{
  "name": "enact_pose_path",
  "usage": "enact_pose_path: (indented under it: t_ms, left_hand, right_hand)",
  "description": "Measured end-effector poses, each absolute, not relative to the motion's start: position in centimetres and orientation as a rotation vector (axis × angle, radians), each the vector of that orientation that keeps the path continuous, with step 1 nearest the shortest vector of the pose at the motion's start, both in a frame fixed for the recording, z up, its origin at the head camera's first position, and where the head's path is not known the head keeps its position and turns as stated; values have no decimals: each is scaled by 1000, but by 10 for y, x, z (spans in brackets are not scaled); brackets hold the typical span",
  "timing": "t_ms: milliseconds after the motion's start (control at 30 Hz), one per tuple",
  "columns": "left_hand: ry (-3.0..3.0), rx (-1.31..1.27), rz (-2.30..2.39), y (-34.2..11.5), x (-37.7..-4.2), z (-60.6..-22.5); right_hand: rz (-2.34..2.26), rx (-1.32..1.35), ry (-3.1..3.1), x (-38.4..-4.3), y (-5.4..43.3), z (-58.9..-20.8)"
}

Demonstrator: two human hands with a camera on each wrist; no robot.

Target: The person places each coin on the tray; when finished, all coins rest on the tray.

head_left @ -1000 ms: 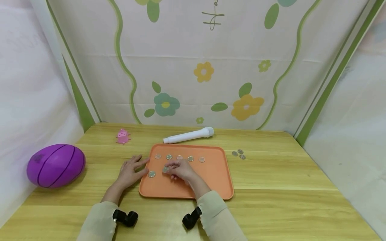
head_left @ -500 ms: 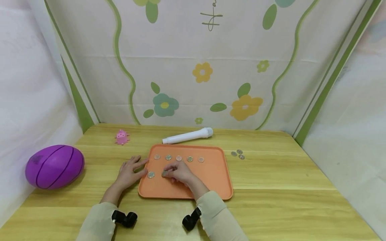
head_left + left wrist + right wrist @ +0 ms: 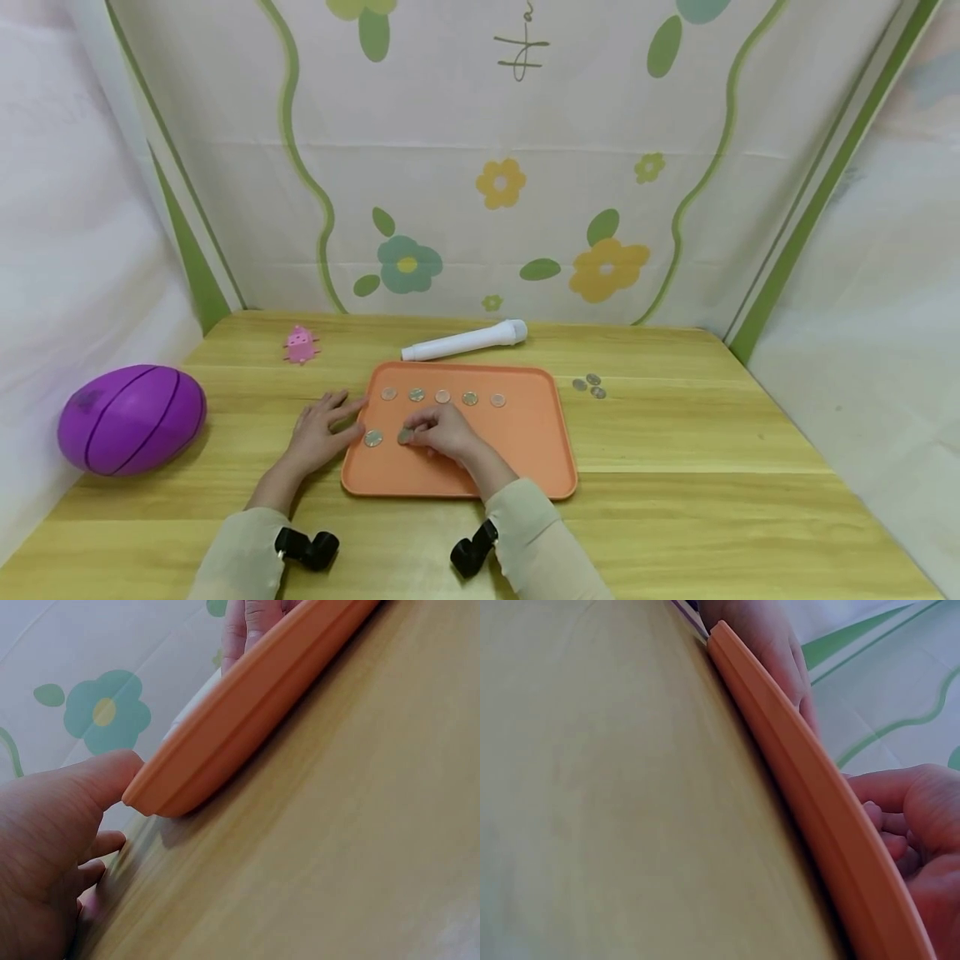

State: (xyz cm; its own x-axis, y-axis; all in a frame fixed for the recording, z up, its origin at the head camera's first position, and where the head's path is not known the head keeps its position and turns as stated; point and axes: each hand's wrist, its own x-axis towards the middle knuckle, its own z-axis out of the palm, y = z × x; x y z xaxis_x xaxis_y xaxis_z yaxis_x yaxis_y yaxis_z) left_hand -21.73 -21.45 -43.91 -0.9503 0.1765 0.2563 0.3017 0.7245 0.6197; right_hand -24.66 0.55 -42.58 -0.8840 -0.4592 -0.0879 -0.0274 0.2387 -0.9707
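Observation:
An orange tray [image 3: 480,483] lies on the wooden table. My right hand [image 3: 447,431] is over it, pinching a coin [image 3: 405,437] between thumb and fingers at the tray's surface. To the left of that coin lies a single silver coin [image 3: 372,438]. Several coins, one of them a silver coin [image 3: 416,395], form a row along the tray's far side. My left hand [image 3: 318,429] rests beside the tray with fingers spread, its thumb touching the left rim. Both wrist views show the tray's side wall [image 3: 225,727]; the pinched coin is hidden there.
Three loose coins [image 3: 593,379] lie on the table right of the tray. A white toy microphone [image 3: 465,341] is behind the tray. A pink bug-shaped toy [image 3: 301,345] sits at the back left, and a purple ball [image 3: 133,420] at the left edge. A fabric backdrop stands behind.
My right hand has lowered the pinched coin slightly toward me, level with the single coin on the left. My left hand stays at the tray's rim. The head view has shifted a little.

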Motion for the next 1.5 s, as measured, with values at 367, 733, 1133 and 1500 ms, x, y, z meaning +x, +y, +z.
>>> enact_pose_path:
  t_ms: [367,733,1133,1500]
  left_hand:
    - [-2750,-372,-1029,-216,-217,-441]
    - [-2743,-391,-1019,-215,-218,-441]
    - [-2743,-386,-1024,-215,-218,-441]
    - [-2738,-372,-1045,-215,-218,-441]
  right_hand:
    - [-1727,-457,2034,-246,13,-423]
    - [-1719,-547,1996,-255,55,-387]
    - [-1762,-557,2233,-267,113,-360]
    - [-1781,-396,2500,-280,191,-370]
